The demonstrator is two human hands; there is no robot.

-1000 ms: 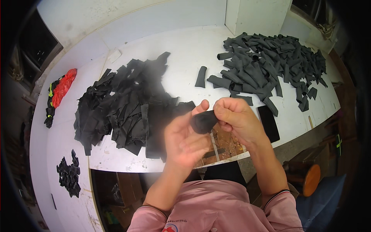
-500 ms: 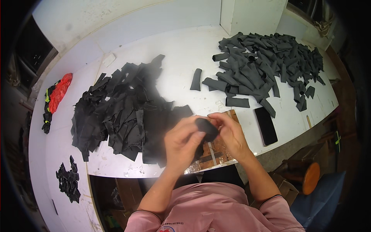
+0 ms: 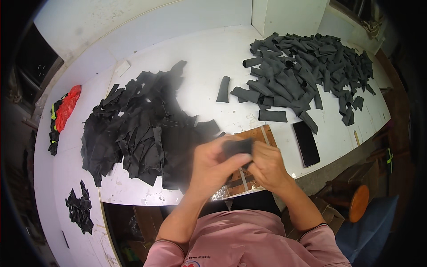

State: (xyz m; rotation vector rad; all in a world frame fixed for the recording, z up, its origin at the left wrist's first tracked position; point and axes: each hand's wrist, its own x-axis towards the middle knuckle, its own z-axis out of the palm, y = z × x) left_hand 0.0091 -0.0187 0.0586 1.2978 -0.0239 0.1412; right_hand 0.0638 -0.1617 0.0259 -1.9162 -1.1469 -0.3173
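Note:
Above the table's front edge, both my hands grip one dark fabric tube (image 3: 238,147). My left hand (image 3: 212,162) has its thumb along the near side and its fingers around the tube's left part. My right hand (image 3: 267,164) is closed on the right end, its fingertips curled and partly hidden. Under my hands lies a brown wood-patterned board (image 3: 253,133) with a pale strip across it. To the left spreads a large heap of flat black fabric pieces (image 3: 138,133). At the far right is a pile of dark grey fabric tubes (image 3: 298,75).
A black phone (image 3: 306,144) lies right of the board. One loose grey tube (image 3: 223,90) rests apart from the pile. On the left are a red plastic bag (image 3: 69,107) and a small heap of black scraps (image 3: 80,209). An orange-topped stool (image 3: 358,209) stands below the table.
My right hand has closed its fingers around the tube's right end. The tube has turned from a slant to lie nearly level between my hands.

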